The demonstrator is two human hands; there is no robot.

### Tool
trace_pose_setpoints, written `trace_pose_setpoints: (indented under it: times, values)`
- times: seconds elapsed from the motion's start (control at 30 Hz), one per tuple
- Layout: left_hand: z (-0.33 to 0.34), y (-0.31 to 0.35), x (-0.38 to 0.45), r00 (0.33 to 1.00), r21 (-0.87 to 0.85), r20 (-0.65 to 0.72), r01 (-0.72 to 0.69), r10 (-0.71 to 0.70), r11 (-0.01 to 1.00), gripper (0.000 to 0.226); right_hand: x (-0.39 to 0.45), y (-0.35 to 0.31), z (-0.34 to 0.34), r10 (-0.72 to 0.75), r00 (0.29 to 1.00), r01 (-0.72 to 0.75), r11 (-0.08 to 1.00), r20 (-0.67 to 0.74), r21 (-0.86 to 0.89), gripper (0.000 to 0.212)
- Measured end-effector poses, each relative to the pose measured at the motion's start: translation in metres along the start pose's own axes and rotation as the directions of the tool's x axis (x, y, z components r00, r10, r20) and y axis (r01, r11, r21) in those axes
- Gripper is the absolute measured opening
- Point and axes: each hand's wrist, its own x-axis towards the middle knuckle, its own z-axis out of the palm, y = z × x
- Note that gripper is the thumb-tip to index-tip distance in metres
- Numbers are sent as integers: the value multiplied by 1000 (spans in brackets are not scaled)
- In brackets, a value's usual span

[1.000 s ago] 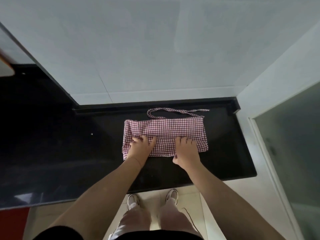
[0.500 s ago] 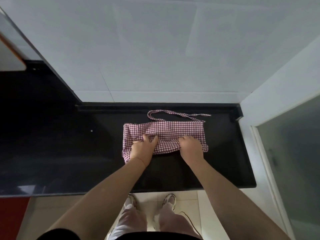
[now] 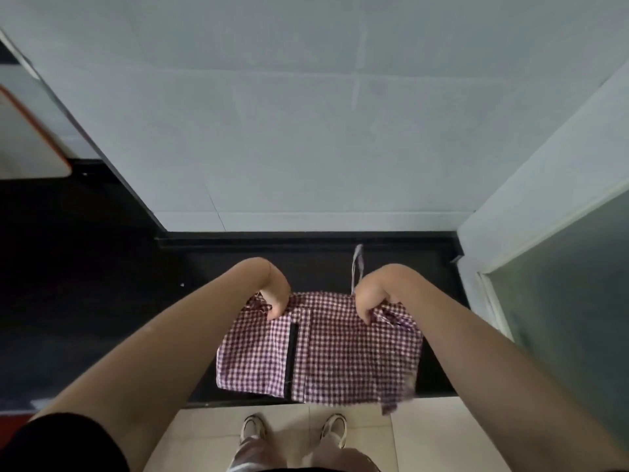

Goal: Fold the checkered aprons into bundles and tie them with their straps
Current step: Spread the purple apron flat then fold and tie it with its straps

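Observation:
A red-and-white checkered apron (image 3: 333, 356) hangs in the air in front of me, above the black counter (image 3: 102, 301). My left hand (image 3: 275, 301) pinches its top edge on the left. My right hand (image 3: 371, 301) pinches the top edge on the right. Both wrists are bent down, fingers curled round bunched cloth. The apron's lower edge reaches past the counter's front edge. A dark vertical slit shows in the cloth left of centre. One strap (image 3: 356, 267) trails up behind my right hand toward the back of the counter.
A pale tiled wall (image 3: 306, 131) rises behind the counter. A white wall with a frosted glass panel (image 3: 561, 301) bounds the right side. A white board with an orange rim (image 3: 30, 141) sits at the far left. Below are beige floor tiles and my shoes (image 3: 252, 427).
The folded apron lay flat on the counter under both hands; now both hands have gripped its edge and lifted it, so it hangs unfolded toward me.

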Motion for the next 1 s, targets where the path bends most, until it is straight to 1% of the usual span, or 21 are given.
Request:
trace_pose_setpoints:
  times: [0.1, 0.2, 0.27, 0.33, 0.37, 0.4, 0.47, 0.5, 0.53, 0.57, 0.6, 0.63, 0.67, 0.7, 0.73, 0.77, 0.83, 0.87, 0.9, 0.93, 1.0]
  values:
    - [-1, -5, 4, 993, -152, -111, 26, -43, 988, 39, 9, 2, -7, -10, 986, -8, 994, -164, -110, 40]
    - [5, -4, 21, 963, -283, -243, 45, -117, 958, 31, 28, 5, -6, 1, 965, -14, 999, -262, -47, 42]
    - [7, 3, 25, 968, -305, -204, 82, -149, 949, 36, 37, 4, -2, 16, 973, -17, 1000, -232, -1, 41]
    - [7, 10, 23, 984, -301, -88, 121, -154, 946, 44, 44, 4, -1, 18, 989, -22, 999, -145, -24, 44]
    - [8, 10, 24, 987, -290, -64, 125, -149, 949, 44, 47, 4, -1, 17, 994, -23, 998, -105, -50, 46]
    - [9, 7, 30, 986, -285, -84, 115, -144, 952, 41, 50, 4, -2, 14, 994, -21, 998, -108, -59, 46]
    - [12, -1, 45, 959, -333, -230, 82, -165, 939, 31, 60, 6, -3, -12, 976, 16, 1000, -218, 17, 39]
    - [15, -5, 52, 920, -340, -338, 75, -197, 938, 29, 65, 7, -2, -20, 951, 40, 997, -307, 59, 35]
    - [19, -8, 60, 858, -321, -455, 89, -236, 943, 31, 69, 9, 0, -27, 907, 57, 997, -420, 60, 32]
    - [24, -9, 66, 771, -287, -578, 115, -268, 951, 37, 73, 12, 1, -40, 827, 57, 998, -561, 13, 29]
    - [30, -10, 72, 665, -248, -694, 140, -277, 959, 42, 79, 15, 3, -70, 697, 43, 998, -714, -56, 28]
    - [35, -8, 74, 562, -227, -784, 133, -262, 965, 45, 86, 20, 6, -97, 542, 18, 994, -835, -104, 27]
    - [39, -4, 75, 494, -217, -839, 83, -229, 973, 45, 90, 23, 9, -106, 407, 7, 994, -907, -113, 26]
    - [43, 1, 75, 462, -192, -869, 10, -175, 981, 45, 93, 24, 12, -113, 308, 20, 993, -945, -112, 24]
    - [48, 6, 75, 467, -152, -877, -50, -112, 987, 46, 96, 23, 15, -142, 247, 52, 990, -958, -133, 20]
    - [52, 14, 77, 500, -115, -864, -80, -60, 990, 48, 98, 23, 21, -181, 218, 92, 982, -959, -164, 17]
    - [63, 30, 84, 581, -89, -813, -74, -29, 993, 58, 101, 17, 39, -272, 202, 173, 956, -941, -239, 16]
    - [69, 37, 92, 633, -98, -773, -60, -38, 993, 64, 104, 14, 49, -303, 209, 212, 942, -930, -259, 21]
    - [75, 43, 101, 685, -106, -727, -39, -51, 994, 69, 111, 13, 60, -322, 235, 239, 934, -917, -267, 29]
    - [81, 46, 109, 727, -108, -684, -16, -63, 994, 74, 118, 12, 70, -330, 286, 242, 933, -899, -266, 38]
    - [94, 49, 122, 764, -105, -640, 14, -79, 994, 80, 134, 18, 89, -297, 425, 197, 952, -855, -232, 53]
